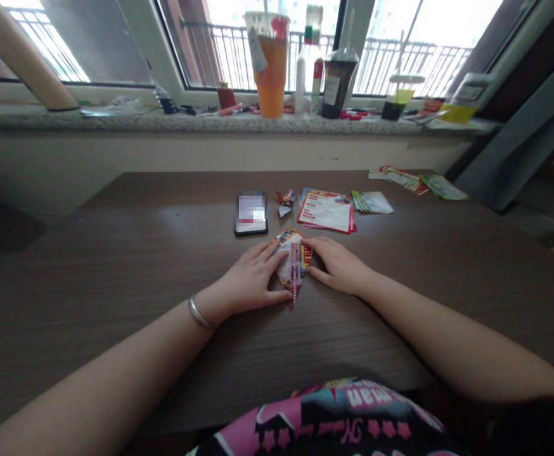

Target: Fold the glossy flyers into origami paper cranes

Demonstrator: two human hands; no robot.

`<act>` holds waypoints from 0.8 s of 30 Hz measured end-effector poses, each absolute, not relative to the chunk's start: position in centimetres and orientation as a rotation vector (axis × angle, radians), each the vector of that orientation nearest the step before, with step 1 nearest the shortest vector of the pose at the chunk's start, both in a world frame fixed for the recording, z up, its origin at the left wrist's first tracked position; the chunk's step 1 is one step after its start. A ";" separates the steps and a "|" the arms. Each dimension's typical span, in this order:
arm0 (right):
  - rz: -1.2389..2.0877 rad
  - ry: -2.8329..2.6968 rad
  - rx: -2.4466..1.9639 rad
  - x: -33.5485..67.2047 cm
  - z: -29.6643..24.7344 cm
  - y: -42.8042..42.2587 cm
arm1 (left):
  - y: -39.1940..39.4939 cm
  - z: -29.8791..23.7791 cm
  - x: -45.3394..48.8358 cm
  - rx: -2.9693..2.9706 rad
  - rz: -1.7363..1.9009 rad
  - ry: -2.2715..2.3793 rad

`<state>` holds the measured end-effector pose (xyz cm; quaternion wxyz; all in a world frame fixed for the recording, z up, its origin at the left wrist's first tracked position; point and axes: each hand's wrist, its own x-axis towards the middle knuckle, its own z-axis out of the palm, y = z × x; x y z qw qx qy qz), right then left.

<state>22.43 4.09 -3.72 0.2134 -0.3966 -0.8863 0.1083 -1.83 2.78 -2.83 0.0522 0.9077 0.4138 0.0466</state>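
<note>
The folded flyer [293, 269] lies on the wooden tabletop [115, 285] directly in front of us, a glossy sheet printed in red, yellow and white, creased into a narrow shape with its point aimed toward our body. Our left hand [251, 275] lies nearly flat against its left side, fingers together. Our right hand [338, 265] comes in from the other side, with its fingertips [312, 244] on the upper right edge. Neither hand is spread wide or clenched; together they hold the flyer down against the wood.

We judge slippage to be the main risk here. Glossy paper on a smooth tabletop could skid if our hands press unevenly, and any crease made then could land off line. The stacked layers look springy, so they could lift apart if either hand eases off. The thin point is the weakest part and could bend or tear under a sideways push.

Just beyond the flyer sit a smartphone [251, 213], a small folded paper piece [285, 202] and a stack of red-and-white flyers [325, 212], with a bundle of green leaflets [371, 202] further right. A careless outward sweep of either hand could knock the small piece or the phone out of place, or mix up the loose sheets.
</note>
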 end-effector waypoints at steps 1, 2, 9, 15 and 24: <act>0.316 -2.452 -1.095 22.5 -3.7 4.1 | 2.8 -2.8 -1.8 2.769 0.141 1.257; 0.336 -2.435 -1.091 22.5 -3.6 4.1 | 2.7 -2.8 -1.8 2.777 0.144 1.258; 0.461 -2.244 -1.113 22.9 -3.3 4.1 | 2.6 -2.8 -2.1 2.788 0.200 1.281; 0.500 -2.222 -1.154 23.8 -3.0 4.4 | 2.4 -2.6 -2.1 2.785 0.216 1.280; 0.406 -2.302 -1.220 24.6 -2.8 4.4 | 2.2 -2.3 -1.9 2.741 0.151 1.337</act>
